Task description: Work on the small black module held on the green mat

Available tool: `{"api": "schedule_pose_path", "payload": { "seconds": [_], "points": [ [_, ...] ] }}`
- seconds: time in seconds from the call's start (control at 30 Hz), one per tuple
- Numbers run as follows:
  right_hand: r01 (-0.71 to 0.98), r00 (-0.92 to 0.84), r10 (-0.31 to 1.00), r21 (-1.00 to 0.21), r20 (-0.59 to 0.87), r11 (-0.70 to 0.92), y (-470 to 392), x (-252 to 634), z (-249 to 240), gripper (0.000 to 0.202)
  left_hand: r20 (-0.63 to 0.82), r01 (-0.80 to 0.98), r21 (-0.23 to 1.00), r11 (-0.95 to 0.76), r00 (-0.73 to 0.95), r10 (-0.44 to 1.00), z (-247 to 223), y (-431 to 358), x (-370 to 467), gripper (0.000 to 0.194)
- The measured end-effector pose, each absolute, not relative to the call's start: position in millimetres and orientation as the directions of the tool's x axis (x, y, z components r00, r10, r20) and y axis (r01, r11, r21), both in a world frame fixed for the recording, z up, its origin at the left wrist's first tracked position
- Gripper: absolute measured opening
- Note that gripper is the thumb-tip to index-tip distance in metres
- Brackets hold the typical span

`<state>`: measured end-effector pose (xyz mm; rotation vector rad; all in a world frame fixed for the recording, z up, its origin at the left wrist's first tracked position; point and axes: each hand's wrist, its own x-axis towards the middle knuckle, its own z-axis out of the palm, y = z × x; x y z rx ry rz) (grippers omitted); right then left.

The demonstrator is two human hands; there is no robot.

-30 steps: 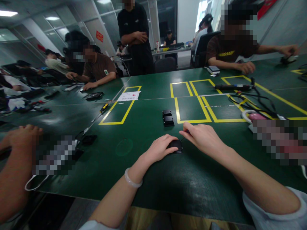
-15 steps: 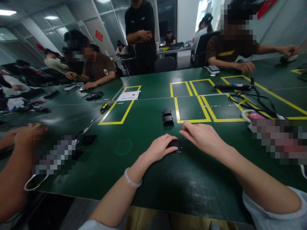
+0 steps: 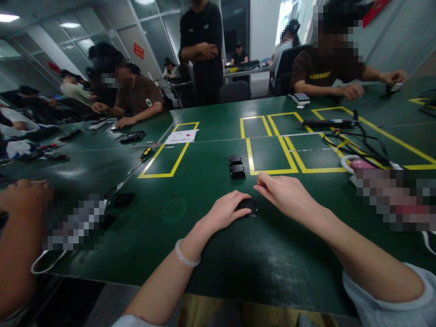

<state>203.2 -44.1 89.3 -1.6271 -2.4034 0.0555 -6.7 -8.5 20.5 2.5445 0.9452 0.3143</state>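
Observation:
My left hand [image 3: 229,208] is closed on a small, flat, black square part [image 3: 251,207], pressing it to the green table with thumb and fingers at its left side. Just to the right and above, my right hand [image 3: 281,190] is in a pinch around a thin dark rod [image 3: 257,197]. The rod's lower end reaches the part's upper right corner; the fingers hide most of its length, so its exact kind cannot be made out. Beyond my hands lies a pair of black blocks [image 3: 237,167] with small shiny spots along the edges.
Yellow tape frames [image 3: 272,171] mark the green table [image 3: 218,254]. A screwdriver [image 3: 145,154] and a paper sheet [image 3: 180,136] lie left. At right are a black pen-like tool [image 3: 329,123], cables and a pink item [image 3: 364,164]. Another person's arm [image 3: 23,227] rests at far left; co-workers sit opposite.
My hands, the part and the rod look almost unmoved; the view has shifted slightly. The left neighbour's hands moved left, and the co-worker at the back right drew one hand inward.

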Motion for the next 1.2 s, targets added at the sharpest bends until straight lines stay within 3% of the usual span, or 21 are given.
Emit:
{"api": "schedule_pose_path", "payload": {
  "seconds": [0.17,0.43,0.67,0.93,1.2],
  "points": [
    [0.888,-0.368,0.907,-0.211,0.207,0.408,-47.1,204.0,90.7,0.009,0.072,0.567,0.454,-0.688,0.746,0.662,20.7,-8.4,-6.7,0.035],
    [0.906,-0.357,0.916,-0.174,0.182,0.387,-45.2,202.8,89.4,0.018,0.075,0.563,0.452,-0.692,0.749,0.658,20.2,-8.3,-6.6,0.035],
    [0.878,-0.383,0.897,-0.216,0.22,0.428,-46.0,204.6,89.3,0.008,0.067,0.558,0.467,-0.686,0.752,0.656,22.2,-8.9,-6.8,0.035],
    [0.915,-0.345,0.923,-0.156,0.171,0.371,-44.4,202.0,88.5,0.017,0.065,0.563,0.469,-0.681,0.746,0.662,22.0,-8.8,-6.6,0.035],
    [0.899,-0.356,0.913,-0.192,0.198,0.393,-47.2,201.2,91.7,0.012,0.076,0.564,0.452,-0.691,0.748,0.66,20.9,-9.0,-6.5,0.035]
  ]
}}
